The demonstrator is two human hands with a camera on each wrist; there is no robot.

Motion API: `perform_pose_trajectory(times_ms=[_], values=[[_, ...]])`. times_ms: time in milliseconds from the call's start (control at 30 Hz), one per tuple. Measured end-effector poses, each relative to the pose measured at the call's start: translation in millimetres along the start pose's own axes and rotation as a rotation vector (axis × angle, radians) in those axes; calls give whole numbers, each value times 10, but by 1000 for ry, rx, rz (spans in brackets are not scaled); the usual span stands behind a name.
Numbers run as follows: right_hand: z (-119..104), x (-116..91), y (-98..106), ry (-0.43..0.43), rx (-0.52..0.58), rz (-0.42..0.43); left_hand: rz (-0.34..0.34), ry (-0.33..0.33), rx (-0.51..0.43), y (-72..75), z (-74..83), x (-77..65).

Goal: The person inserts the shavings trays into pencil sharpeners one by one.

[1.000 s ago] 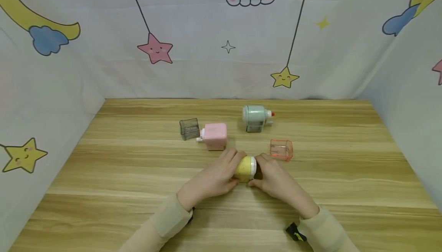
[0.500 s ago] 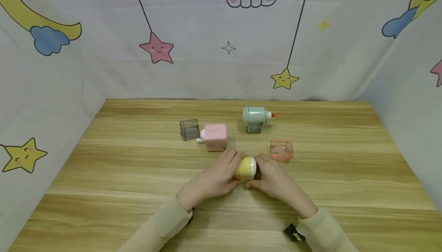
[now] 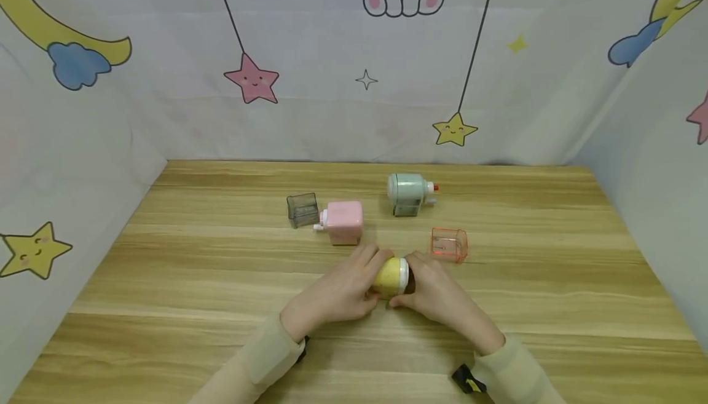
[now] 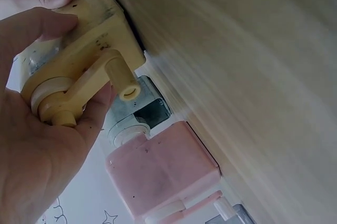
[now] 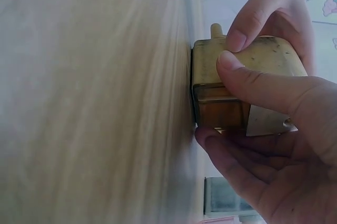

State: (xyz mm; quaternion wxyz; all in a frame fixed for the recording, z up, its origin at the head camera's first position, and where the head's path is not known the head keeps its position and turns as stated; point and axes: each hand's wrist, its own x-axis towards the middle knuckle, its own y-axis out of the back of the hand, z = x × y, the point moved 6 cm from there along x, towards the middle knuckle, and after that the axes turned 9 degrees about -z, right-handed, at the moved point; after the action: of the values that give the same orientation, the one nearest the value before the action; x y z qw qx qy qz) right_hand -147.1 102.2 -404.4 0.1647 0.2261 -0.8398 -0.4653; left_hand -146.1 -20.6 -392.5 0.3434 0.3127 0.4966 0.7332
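Note:
A yellow crank pencil sharpener (image 3: pixel 389 276) is held between both hands near the middle of the table. My left hand (image 3: pixel 344 286) grips its crank side, with the crank handle (image 4: pixel 121 79) showing by the palm in the left wrist view. My right hand (image 3: pixel 439 290) holds the opposite end, its thumb (image 5: pixel 258 84) on the yellow body and its fingers under the side. In the right wrist view, a brownish see-through drawer (image 5: pixel 221 113) shows in the sharpener, partly hidden by the right hand.
Behind the hands stand a pink crank sharpener (image 3: pixel 345 219) and a pale green one (image 3: pixel 405 192). A grey see-through drawer (image 3: pixel 302 210) lies left of the pink sharpener. An orange-red see-through drawer (image 3: pixel 449 245) lies beyond the right hand. A printed cloth (image 3: pixel 332 121) borders the table.
My right hand has shifted slightly left against the yellow sharpener, its thumb now further along the near side. The left hand keeps its grip. The head view has tilted slightly.

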Motion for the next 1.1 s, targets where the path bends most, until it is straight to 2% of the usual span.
perform_pose_trajectory(times_ms=[233, 467, 567, 667, 767, 833, 933, 1033, 1100], values=[[-24, 6, -6, 16, -16, -18, -6, 1, 4, 8, 5, -20], [-24, 2, 5, 28, -23, -36, -69, 76, -73, 68, -53, -12], [-6, -18, -3, 29, -25, -49, -94, 80, -97, 73, -66, -9], [24, -61, -1, 19, -4, -65, -103, 94, -103, 89, -71, -25], [67, -128, 56, -9, 49, -71, -91, 113, -84, 169, -71, -59], [97, -175, 141, -30, 80, -65, -60, 118, -57, 273, -85, -89], [142, -238, 329, -50, 79, -31, 49, 101, 25, 475, -144, -128], [211, -285, 539, -78, 1, 32, 197, 94, 162, 675, -240, -165], [278, -309, 648, -101, -80, 68, 249, 129, 249, 759, -319, -186]])
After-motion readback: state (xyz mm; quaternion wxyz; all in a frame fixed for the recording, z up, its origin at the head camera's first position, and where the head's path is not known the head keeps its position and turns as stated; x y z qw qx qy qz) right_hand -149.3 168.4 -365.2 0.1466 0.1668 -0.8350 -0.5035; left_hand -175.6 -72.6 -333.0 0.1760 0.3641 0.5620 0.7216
